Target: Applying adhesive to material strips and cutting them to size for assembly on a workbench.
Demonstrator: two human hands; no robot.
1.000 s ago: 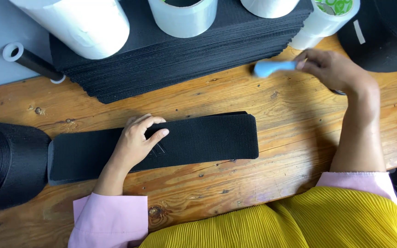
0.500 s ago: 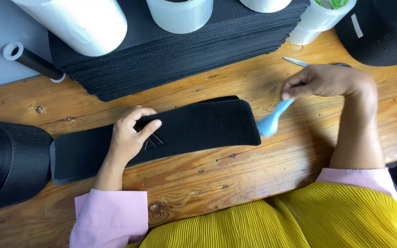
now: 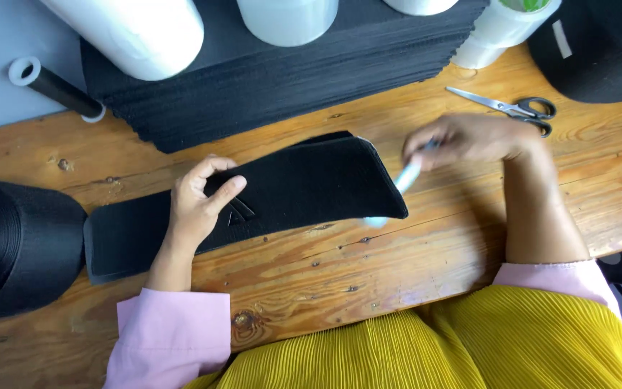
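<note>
A long black fabric strip [image 3: 304, 189] lies across the wooden table [image 3: 426, 266], its right end lifted off the wood. My left hand [image 3: 197, 203] grips the strip near its middle, thumb on top beside a small stitched mark. My right hand [image 3: 469, 138] holds a light blue tool [image 3: 404, 180], blurred, whose tip reaches under the strip's raised right end.
A stack of black fabric pieces [image 3: 282, 72] sits at the back under white rolls [image 3: 134, 32]. Scissors [image 3: 512, 108] lie at the right rear. A black webbing roll [image 3: 16, 245] stands at the left edge, another black roll [image 3: 599, 50] at the top right.
My right hand brought the blue tool from the back right down to the strip's right end. My left hand lifted and tilted the strip. The scissors became visible.
</note>
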